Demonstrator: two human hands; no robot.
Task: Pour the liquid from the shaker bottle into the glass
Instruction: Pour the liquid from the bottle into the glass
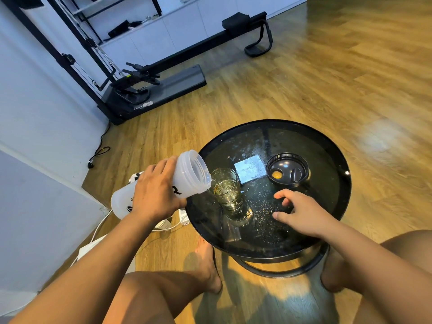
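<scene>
My left hand (156, 192) grips a translucent white shaker bottle (187, 174) round its middle. The bottle is tipped nearly flat, with its open mouth over the rim of a clear glass (230, 195). The glass stands upright on the left part of a round black glass table (332, 206) and holds yellowish liquid; a thin stream runs into it. My right hand (301, 212) rests on the tabletop to the right of the glass, its fingers spread and loosely bent, holding nothing. The bottle's black lid (287, 169) lies upside down behind that hand.
A pale square coaster (250, 168) lies between the glass and the lid. Droplets speckle the tabletop. My bare knees and feet are under the table's near edge. A white power strip (183, 217) and cables lie on the wooden floor at left. A black exercise machine (152, 78) stands at the wall.
</scene>
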